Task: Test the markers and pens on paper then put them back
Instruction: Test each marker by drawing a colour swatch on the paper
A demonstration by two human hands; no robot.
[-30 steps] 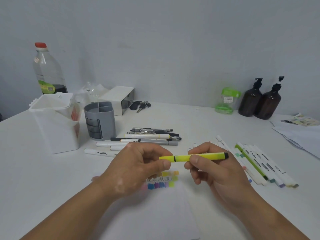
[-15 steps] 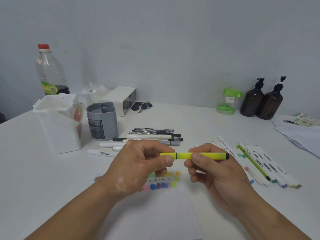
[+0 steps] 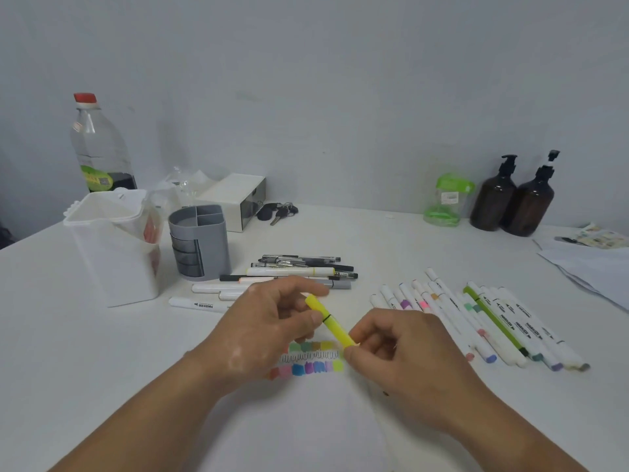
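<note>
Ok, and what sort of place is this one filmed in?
Probably a home or office desk against a plain wall: a white table with a grey pen holder, loose markers, and brown pump bottles at the back.

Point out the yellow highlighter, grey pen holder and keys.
yellow highlighter [image 3: 335,327], head view, barrel below the black ring
grey pen holder [image 3: 211,247], head view, front wall
keys [image 3: 268,211], head view, black fob

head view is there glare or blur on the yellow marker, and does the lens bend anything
Head view: soft even light, no glare on the yellow marker; its edges look slightly soft, as do the left hand and right hand; faint shadows on the table; the wide lens bows its far edge.
</note>
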